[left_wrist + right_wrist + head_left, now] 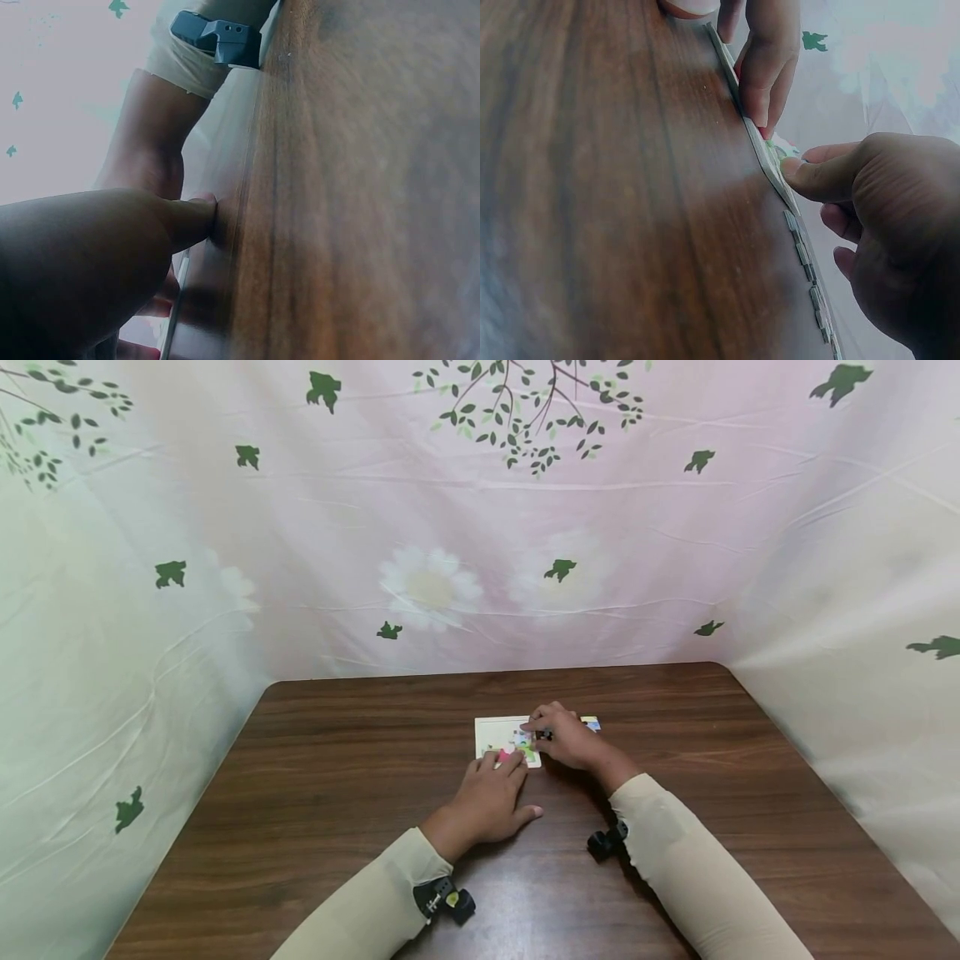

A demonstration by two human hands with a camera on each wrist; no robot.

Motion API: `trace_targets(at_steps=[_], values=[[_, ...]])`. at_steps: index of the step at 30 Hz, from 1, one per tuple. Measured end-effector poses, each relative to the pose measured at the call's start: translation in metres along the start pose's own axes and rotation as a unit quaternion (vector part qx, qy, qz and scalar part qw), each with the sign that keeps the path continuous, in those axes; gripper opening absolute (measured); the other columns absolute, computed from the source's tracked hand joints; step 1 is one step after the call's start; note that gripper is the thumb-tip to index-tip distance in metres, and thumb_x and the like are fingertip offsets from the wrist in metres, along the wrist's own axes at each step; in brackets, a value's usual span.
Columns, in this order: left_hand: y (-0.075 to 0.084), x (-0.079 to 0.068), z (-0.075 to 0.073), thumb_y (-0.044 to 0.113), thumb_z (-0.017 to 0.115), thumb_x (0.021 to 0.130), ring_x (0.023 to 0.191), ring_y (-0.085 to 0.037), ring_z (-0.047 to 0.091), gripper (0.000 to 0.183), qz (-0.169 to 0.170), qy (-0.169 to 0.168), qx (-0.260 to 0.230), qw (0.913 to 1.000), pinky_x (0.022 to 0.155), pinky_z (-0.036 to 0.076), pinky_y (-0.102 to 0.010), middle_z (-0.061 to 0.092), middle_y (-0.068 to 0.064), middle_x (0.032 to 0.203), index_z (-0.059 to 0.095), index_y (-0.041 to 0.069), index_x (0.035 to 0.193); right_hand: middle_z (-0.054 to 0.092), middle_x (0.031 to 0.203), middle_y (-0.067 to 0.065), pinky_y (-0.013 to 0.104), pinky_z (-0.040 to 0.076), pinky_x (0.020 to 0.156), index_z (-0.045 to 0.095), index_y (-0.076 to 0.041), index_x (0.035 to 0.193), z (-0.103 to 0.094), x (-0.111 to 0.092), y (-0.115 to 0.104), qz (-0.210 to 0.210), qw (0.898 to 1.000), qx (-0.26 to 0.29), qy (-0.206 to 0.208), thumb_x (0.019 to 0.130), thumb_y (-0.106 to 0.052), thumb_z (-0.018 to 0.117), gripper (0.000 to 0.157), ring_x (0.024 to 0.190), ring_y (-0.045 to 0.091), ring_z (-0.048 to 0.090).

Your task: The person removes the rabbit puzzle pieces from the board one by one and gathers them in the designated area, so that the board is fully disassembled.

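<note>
A flat white board [495, 735] with small coloured pictures lies on the table. My left hand [486, 797] rests its fairly straight fingertips on the board's near edge, with the thumb spread out on the table. At the board's right side, the thumb and forefinger of my right hand [566, 739] pinch a small puzzle piece low over the pictures; the fingers mostly hide it. In the right wrist view the right thumb [799, 171] sits right at the board's edge. Several thin flat puzzle pieces [802, 251] lie along the table beside the board, below the right hand.
A blue and yellow piece [591, 723] shows just past the right hand. The brown wooden table [360, 752] ends at a printed cloth [480, 527] hung behind and at both sides. Each wrist wears a black camera, such as the right one [606, 842].
</note>
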State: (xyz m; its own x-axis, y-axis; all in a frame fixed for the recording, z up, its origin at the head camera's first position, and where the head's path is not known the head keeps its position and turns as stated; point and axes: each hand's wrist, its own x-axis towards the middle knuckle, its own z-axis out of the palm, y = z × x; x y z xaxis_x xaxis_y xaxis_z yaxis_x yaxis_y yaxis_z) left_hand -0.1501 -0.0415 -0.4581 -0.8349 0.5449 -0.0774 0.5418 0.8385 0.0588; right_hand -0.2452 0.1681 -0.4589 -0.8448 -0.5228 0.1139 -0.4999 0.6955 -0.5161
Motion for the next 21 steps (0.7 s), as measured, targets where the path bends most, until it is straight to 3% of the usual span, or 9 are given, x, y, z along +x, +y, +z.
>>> trace_targets(at_steps=[6, 12, 21], values=[[-0.001, 0.0, 0.0, 0.069, 0.051, 0.108, 0.159, -0.035, 0.038, 0.079, 0.002, 0.001, -0.003, 1.0, 0.126, 0.039, -0.056, 0.036, 0.001, 0.179, 0.046, 0.017, 0.168, 0.07, 0.126, 0.009, 0.061, 0.04, 0.109, 0.077, -0.007, 0.138, 0.001, 0.001, 0.001, 0.009, 1.0, 0.001, -0.008, 0.101, -0.012, 0.077, 0.037, 0.125, 0.031, 0.057], [-0.002, 0.0, 0.002, 0.068, 0.052, 0.108, 0.158, -0.036, 0.039, 0.079, 0.005, 0.007, -0.003, 1.0, 0.126, 0.039, -0.055, 0.038, 0.001, 0.178, 0.047, 0.017, 0.167, 0.068, 0.129, 0.008, 0.056, 0.037, 0.104, 0.076, -0.01, 0.139, 0.004, 0.0, 0.005, 0.004, 1.0, -0.01, -0.01, 0.105, -0.014, 0.073, 0.034, 0.125, 0.03, 0.055], [-0.003, 0.0, 0.003, 0.069, 0.052, 0.108, 0.158, -0.035, 0.04, 0.079, 0.004, 0.01, -0.002, 0.9999, 0.126, 0.04, -0.055, 0.038, 0.001, 0.178, 0.047, 0.017, 0.167, 0.063, 0.14, 0.012, 0.061, 0.033, 0.1, 0.076, -0.011, 0.137, -0.001, -0.011, 0.018, -0.026, 0.998, -0.001, 0.049, 0.104, -0.008, 0.073, 0.033, 0.132, 0.038, 0.05]])
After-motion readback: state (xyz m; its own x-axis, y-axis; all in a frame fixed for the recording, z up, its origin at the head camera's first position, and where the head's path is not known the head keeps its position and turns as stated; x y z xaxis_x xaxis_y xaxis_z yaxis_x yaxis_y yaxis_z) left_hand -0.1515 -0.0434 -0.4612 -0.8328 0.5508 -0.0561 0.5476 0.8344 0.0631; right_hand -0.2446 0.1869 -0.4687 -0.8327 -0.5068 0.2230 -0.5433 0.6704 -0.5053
